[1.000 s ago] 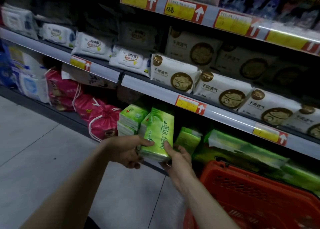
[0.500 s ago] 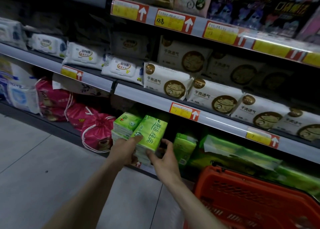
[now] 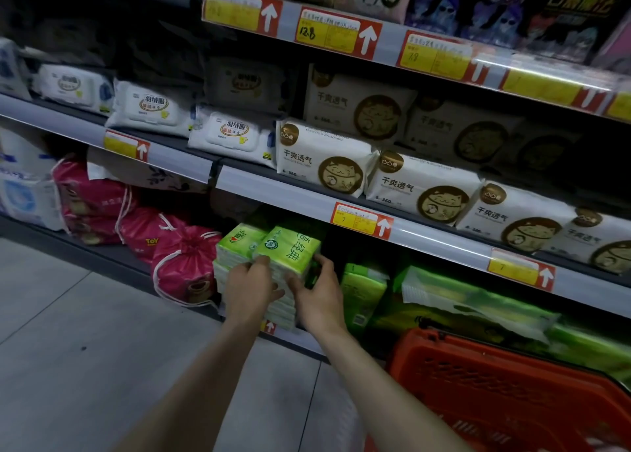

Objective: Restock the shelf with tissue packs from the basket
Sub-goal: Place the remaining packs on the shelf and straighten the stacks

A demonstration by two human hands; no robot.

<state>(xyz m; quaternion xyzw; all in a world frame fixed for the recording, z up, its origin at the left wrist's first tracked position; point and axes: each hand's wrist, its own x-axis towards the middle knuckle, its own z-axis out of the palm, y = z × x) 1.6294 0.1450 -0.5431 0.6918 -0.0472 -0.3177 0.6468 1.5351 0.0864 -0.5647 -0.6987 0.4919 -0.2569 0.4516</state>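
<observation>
Pink drawstring bags [image 3: 184, 264] sat at the left of the bottom shelf [image 3: 109, 252]. Just right of them stood a stack of green packs [image 3: 235, 243], and touching its right side was the green tissue pack [image 3: 290, 250], at the shelf's near edge. The left hand [image 3: 249, 287] gripped its near left corner, fingers curled; the right hand [image 3: 319, 294] clasped its right side, fingers apparently wrapped behind, in shadow. An orange basket [image 3: 512, 383] stood near right.

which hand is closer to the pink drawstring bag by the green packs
Left. The left hand grips the green tissue pack on the side beside the pink drawstring bag; the right hand holds the pack's far side.
</observation>
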